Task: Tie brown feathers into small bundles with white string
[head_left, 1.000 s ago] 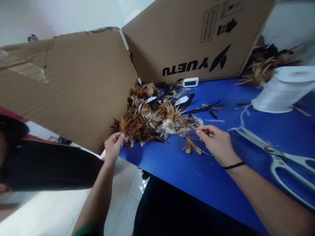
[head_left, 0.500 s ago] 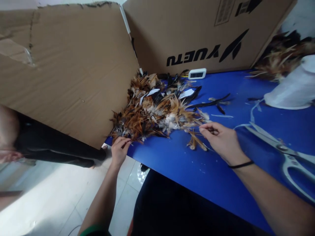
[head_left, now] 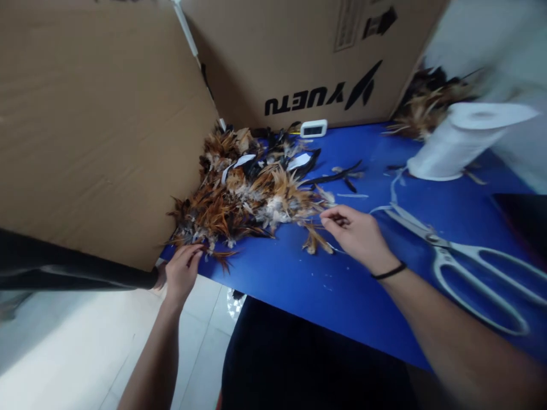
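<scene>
A heap of brown, black and white feathers [head_left: 239, 196] spreads over the blue table [head_left: 282, 273]. My left hand [head_left: 183, 270] is at the heap's near left edge, thumb and forefinger pinched on a reddish-brown feather. Just right of those fingertips, a small tuft of brown feathers [head_left: 223, 260] sticks out toward the table's edge. My right hand [head_left: 354, 233] is closed in a pinch by the heap's right end; whatever its fingertips hold is too small to make out. Close to it lies a loose tan feather bunch [head_left: 317, 239], with a thin pale strand running under the hand.
Large scissors [head_left: 440, 242] lie open at right, near a white roll [head_left: 457, 145] with a strip trailing from it. Cardboard [head_left: 98, 136] walls the left and back. A small white display device [head_left: 313, 129] sits behind the heap. More feathers [head_left: 427, 105] pile up at back right.
The view has swung right, so everything sits further left. A brown tuft now juts out from the heap beside my left hand. My right hand keeps its pinch.
</scene>
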`<state>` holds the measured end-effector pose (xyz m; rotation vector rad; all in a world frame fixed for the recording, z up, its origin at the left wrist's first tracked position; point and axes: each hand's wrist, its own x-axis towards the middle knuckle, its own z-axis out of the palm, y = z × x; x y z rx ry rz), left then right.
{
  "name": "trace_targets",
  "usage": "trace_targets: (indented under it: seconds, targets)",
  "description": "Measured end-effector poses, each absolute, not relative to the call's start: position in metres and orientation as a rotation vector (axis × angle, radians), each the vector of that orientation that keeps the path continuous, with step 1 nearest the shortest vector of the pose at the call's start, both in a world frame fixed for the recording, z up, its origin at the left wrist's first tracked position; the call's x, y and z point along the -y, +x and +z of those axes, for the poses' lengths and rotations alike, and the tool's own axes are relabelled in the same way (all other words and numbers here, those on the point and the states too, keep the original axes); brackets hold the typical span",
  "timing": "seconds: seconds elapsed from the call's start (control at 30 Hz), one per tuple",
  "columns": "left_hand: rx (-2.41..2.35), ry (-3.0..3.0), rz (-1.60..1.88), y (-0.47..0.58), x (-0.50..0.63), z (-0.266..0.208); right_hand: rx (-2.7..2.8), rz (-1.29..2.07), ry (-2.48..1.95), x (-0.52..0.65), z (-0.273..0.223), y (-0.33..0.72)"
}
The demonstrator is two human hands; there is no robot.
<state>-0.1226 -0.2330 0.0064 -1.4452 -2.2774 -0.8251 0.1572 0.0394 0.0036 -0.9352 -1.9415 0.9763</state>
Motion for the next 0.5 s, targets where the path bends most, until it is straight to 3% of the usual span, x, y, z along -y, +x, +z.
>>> trace_targets:
  seconds: [0.27, 0.5]
  targets:
    - [2.009, -1.531, -0.912, -0.092, 0.206, 0.041, 2.36, 0.684, -0.803, -0.035, 0.025, 0.171]
    - [1.906, -1.993, -0.952, -0.034, 0.143, 0.058, 2.558, 0.491, -0.733, -0.026, 0.014, 0.19]
